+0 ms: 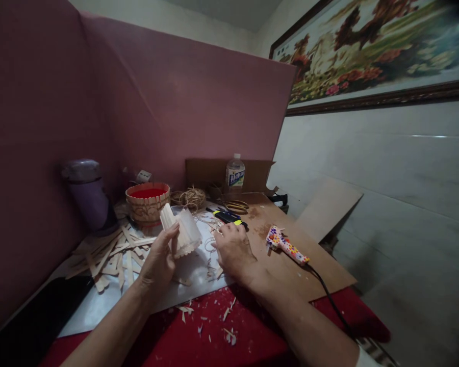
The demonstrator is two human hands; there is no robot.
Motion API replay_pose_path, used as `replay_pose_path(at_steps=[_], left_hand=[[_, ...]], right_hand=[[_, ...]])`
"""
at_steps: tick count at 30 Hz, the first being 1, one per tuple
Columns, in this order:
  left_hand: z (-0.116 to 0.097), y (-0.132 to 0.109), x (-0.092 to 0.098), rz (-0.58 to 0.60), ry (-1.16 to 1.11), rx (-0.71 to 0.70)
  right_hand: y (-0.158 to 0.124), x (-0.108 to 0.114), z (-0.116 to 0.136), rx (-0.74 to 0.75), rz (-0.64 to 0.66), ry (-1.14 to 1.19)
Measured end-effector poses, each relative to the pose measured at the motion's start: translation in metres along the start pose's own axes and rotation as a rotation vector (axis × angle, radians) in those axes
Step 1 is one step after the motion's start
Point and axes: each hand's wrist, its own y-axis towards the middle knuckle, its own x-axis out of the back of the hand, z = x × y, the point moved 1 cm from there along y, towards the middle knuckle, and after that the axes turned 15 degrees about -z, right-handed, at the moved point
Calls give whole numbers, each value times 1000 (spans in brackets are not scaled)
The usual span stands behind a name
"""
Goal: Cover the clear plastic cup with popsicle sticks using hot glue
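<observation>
My left hand [161, 258], forearm slanting up from the lower left, grips one partly stick-clad cup [189, 232] just below centre, while my right hand [235, 250] curls palm-down beside it, its hold impossible to tell, with one hot-glue gun [289, 248] lower right and one bottle [235, 172] mid-frame.

Between 7 and 8 o'clock from centre, our bare left forearm [115, 326] slants up to our left hand [160, 257], its fingers bent in a grip. Our right forearm [298, 317] reaches in from 5 o'clock; at 6, our right hand [236, 252] is back-up, fingers curled toward 11.
</observation>
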Motion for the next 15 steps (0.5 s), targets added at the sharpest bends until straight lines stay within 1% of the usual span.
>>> replay_pose_path(at_steps=[2, 4, 5, 6, 9, 10, 11, 12, 13, 14, 15], left_hand=[[3, 9, 3, -19, 110, -92], [7, 20, 8, -76, 259, -283], [9, 25, 10, -84, 344, -353], [11, 30, 12, -83, 395, -401], [15, 37, 16, -23, 554, -430], [14, 36, 17, -32, 597, -471], [11, 33, 17, -58, 633, -551], [8, 27, 16, -119, 670, -677], [3, 19, 14, -161, 704, -860], [0, 9, 10, -171, 716, -1071], [-2, -3, 5, -146, 734, -1274]], right_hand=[[0, -3, -3, -28, 1, -15], [-1, -6, -6, -60, 7, -31], [-1, -7, -7, -69, 12, -36], [-2, -9, -8, -74, 19, -42], [-4, -11, -10, -70, 26, -54], [-4, -12, -10, -69, 22, -59], [-4, -12, -10, -68, 17, -63], [-3, -12, -10, -70, 13, -67], [-2, -12, -11, -71, 9, -69], [-1, -11, -11, -73, 6, -71], [0, -11, -10, -72, 2, -70]])
